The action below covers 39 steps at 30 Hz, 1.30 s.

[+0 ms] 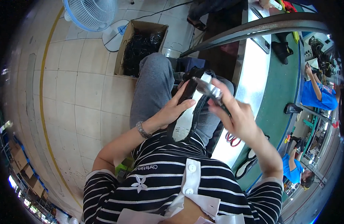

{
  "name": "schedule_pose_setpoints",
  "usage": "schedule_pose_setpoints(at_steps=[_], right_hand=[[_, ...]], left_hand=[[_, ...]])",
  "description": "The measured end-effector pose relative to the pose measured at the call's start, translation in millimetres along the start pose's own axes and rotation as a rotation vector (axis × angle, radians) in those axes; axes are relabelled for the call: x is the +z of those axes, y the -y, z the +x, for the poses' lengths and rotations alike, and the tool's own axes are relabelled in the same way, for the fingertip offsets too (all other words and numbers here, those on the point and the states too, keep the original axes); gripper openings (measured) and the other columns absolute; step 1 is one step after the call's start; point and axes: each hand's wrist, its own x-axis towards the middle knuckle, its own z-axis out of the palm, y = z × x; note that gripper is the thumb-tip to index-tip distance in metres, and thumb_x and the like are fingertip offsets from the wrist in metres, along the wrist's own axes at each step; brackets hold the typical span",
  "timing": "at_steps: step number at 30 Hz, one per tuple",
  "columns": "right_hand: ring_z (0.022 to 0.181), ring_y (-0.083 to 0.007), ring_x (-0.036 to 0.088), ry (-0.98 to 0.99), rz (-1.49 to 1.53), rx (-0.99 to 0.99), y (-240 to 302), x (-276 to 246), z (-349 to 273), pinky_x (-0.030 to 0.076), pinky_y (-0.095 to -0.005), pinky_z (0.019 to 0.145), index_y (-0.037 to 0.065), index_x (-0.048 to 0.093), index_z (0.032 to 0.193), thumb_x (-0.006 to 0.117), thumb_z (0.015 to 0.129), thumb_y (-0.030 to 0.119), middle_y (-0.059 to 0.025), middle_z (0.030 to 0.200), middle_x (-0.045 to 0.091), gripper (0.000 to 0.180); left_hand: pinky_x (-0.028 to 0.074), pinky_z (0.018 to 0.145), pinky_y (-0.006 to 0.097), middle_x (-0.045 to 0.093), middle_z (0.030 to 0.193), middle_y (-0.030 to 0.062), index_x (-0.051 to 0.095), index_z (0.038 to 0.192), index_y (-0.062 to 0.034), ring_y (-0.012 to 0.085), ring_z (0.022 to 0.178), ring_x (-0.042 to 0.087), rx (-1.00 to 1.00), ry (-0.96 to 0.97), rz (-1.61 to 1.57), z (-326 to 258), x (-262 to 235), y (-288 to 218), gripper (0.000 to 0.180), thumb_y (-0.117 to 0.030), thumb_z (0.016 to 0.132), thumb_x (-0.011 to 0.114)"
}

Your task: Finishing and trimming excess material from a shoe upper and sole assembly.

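Observation:
Sole side up, a black shoe upper (184,121) with a white insole board lies over my lap, its heel end toward my body. My left hand (171,112) is wrapped round its left side, the thumb pressing on the white board. In my right hand (236,116) are metal pincers (209,89), somewhat smeared by motion. Their jaws are at the black edge near the toe end. Whether the jaws grip the material, I cannot tell.
A cardboard box (119,56) of black scraps stands on the floor beyond my knee, near a blue fan (91,13). At right, a metal ledge (254,71) with red-handled scissors (233,139) borders a green conveyor (278,82) carrying shoes. Co-workers (319,93) sit across it.

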Motion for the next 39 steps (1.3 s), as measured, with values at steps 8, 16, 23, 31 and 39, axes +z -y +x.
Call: schedule_pose_setpoints(at_steps=[8, 16, 23, 31, 39], right_hand=[[0.042, -0.0158, 0.056, -0.130, -0.299, -0.138, -33.4, 10.1, 9.6, 0.043, -0.0288, 0.037, 0.027, 0.019, 0.150, 0.055, 0.096, 0.029, -0.0060, 0.056, 0.058, 0.065], [0.042, -0.0231, 0.055, -0.013, -0.280, -0.042, -15.2, 13.6, 12.5, 0.042, -0.0331, 0.041, 0.020, 0.025, 0.148, 0.059, 0.093, 0.019, -0.0113, 0.056, 0.056, 0.064], [0.043, -0.0250, 0.056, 0.216, -0.386, 0.091, -11.3, 23.7, 3.4, 0.043, -0.0350, 0.041, 0.024, 0.024, 0.148, 0.058, 0.094, 0.020, -0.0112, 0.059, 0.059, 0.065], [0.043, -0.0212, 0.058, 0.405, -0.453, 0.188, 7.4, 33.3, 1.7, 0.046, -0.0301, 0.042, 0.025, 0.024, 0.148, 0.056, 0.094, 0.020, -0.0090, 0.062, 0.063, 0.063], [0.038, -0.0191, 0.052, 0.277, -0.289, 0.182, 3.7, 59.6, -17.9, 0.042, -0.0306, 0.038, 0.025, 0.022, 0.148, 0.054, 0.096, 0.026, -0.0048, 0.048, 0.052, 0.062]], left_hand=[[0.032, 0.106, 0.035, 0.026, 0.149, 0.0108, 0.010, 0.153, -0.0153, 0.0216, 0.132, 0.033, 0.104, -0.024, 0.060, -0.4, -3.1, 5.7, 0.075, -0.027, 0.095, 0.057], [0.041, 0.095, 0.030, 0.046, 0.129, 0.0090, 0.007, 0.153, -0.0172, 0.0142, 0.111, 0.048, -0.028, -0.015, -0.056, -3.9, -1.9, -9.6, 0.081, -0.024, 0.093, 0.060], [0.041, 0.096, 0.030, 0.043, 0.133, 0.0099, 0.004, 0.154, -0.0182, 0.0151, 0.114, 0.047, -0.038, 0.035, -0.015, -3.3, -9.0, -14.9, 0.092, -0.018, 0.087, 0.068], [0.026, 0.110, 0.037, 0.023, 0.150, 0.0147, -0.001, 0.154, -0.0175, 0.0253, 0.137, 0.028, -0.042, 0.107, -0.038, -6.5, -15.2, -7.0, 0.113, -0.015, 0.074, 0.080], [0.030, 0.109, 0.034, 0.030, 0.148, 0.0108, 0.005, 0.153, -0.0194, 0.0221, 0.135, 0.033, -0.025, 0.190, -0.266, -27.0, -21.3, 9.4, 0.099, -0.029, 0.083, 0.074]])
